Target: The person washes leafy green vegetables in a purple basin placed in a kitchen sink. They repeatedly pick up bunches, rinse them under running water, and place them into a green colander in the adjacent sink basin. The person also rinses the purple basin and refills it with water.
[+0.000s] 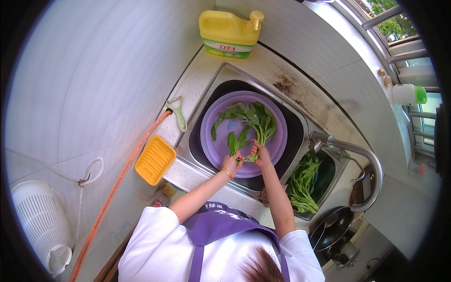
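A purple plastic basin [208,148] with water in it stands in the larger bowl of a stainless steel sink [225,72]. Leafy greens [263,121] lie in the basin, their leaves spread toward its far side. My left hand [232,161], with a gold bracelet at the wrist, grips a small bunch of greens [235,141] over the basin's near side. Close to its right, my right hand [260,154] is closed around the pale stems of the larger bunch. My fingers hide part of the stems.
More greens [304,183] fill part of the smaller sink bowl at right, under a curved faucet [373,169]. A green-handled peeler [179,114], a yellow soap dish [155,160] and an orange hose [123,172] are at left. A yellow detergent jug [229,33] stands behind. A black wok [333,225] sits at lower right.
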Motion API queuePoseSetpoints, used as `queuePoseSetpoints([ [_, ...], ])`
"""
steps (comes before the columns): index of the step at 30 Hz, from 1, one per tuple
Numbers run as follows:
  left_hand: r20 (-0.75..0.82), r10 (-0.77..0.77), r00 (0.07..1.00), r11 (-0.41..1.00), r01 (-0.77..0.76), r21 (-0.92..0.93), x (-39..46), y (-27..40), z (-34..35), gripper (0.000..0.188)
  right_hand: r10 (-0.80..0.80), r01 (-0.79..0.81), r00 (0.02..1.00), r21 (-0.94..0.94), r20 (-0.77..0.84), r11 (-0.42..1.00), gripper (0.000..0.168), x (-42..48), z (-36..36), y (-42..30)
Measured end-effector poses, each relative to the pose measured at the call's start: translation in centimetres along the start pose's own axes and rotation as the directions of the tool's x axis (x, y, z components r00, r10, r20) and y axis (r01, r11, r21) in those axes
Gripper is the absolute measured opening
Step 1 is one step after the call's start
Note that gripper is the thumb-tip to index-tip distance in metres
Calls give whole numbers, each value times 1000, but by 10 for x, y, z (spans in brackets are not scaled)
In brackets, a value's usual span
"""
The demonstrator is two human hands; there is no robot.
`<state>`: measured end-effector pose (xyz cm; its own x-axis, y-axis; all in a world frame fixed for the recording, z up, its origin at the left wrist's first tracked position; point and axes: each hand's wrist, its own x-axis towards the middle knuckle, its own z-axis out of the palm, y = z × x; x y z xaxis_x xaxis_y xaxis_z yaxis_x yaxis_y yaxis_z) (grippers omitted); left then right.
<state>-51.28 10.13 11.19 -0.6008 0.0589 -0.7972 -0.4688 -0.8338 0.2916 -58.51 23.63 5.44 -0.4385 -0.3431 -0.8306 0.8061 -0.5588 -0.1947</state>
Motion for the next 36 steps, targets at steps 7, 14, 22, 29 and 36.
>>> queuePoseSetpoints([
  [7, -145, 117, 982, 983, -93, 161, -22, 14, -34, 28, -145, 108, 985, -327, -89, 939, 21, -1, -4, -9],
  [14, -129, 167, 977, 962, -133, 236, -17, 42, -38, 26, -268, -35, 917, -729, -295, 683, 38, 46, -20, -1],
  [22, -115, 88, 990, 967, -57, 249, -21, 47, -46, 25, -285, -228, 849, -794, -446, 564, 28, 51, -23, -13],
  [29, -98, 49, 994, 979, -28, 204, -17, 48, -49, 24, 35, -102, 993, -656, -115, 748, 11, -127, 59, -72],
  [36, -34, 25, 999, 977, -18, 212, -25, 46, -37, 23, 28, -34, 999, -659, -20, 751, 13, -230, 77, -83],
])
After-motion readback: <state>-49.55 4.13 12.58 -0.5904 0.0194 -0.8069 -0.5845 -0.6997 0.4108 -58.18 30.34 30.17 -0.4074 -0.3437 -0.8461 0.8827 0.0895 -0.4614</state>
